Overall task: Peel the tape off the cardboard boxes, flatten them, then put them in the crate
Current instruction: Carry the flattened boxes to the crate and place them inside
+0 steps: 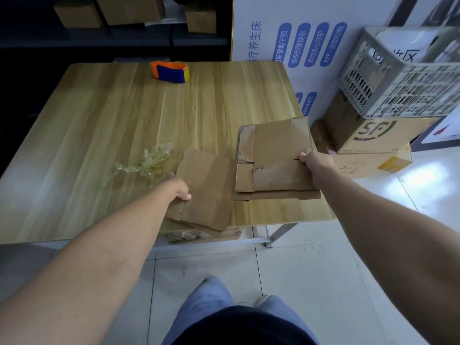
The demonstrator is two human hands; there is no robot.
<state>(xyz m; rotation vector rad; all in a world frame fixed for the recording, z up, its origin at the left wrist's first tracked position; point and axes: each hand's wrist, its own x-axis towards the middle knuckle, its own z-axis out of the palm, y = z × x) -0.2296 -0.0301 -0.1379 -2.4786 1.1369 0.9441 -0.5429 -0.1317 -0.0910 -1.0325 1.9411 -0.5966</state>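
Cardboard boxes, two of them and both flat, lie at the near right of the wooden table (124, 120). The left box (206, 188) sticks out over the table's near edge. The right box (276, 155) lies close to the right edge, on another flat piece of cardboard. The two almost meet, with a narrow strip of table between them. Beyond them the tabletop runs open to a blue and orange tape dispenser (170, 70) by the far edge, and a crumpled wad of clear tape (146, 163) sits just left of the left box. To the right, past a gap of tiled floor (298, 270), the grey crate (398, 78) rests tilted on a stack of cartons (378, 135), with something white inside it.

The upper carton bears a black "SF" logo. Behind the table stands a white panel (251, 18) with Chinese writing in blue, some of it in blue pill-shaped labels, one starting "APP".

The left hand (178, 186) pinches the left edge of the left box, with the thumb on top and the fingers hidden beneath. The right hand (315, 161) grips the right edge of the right box in the same way, thumb pressed on the top face.
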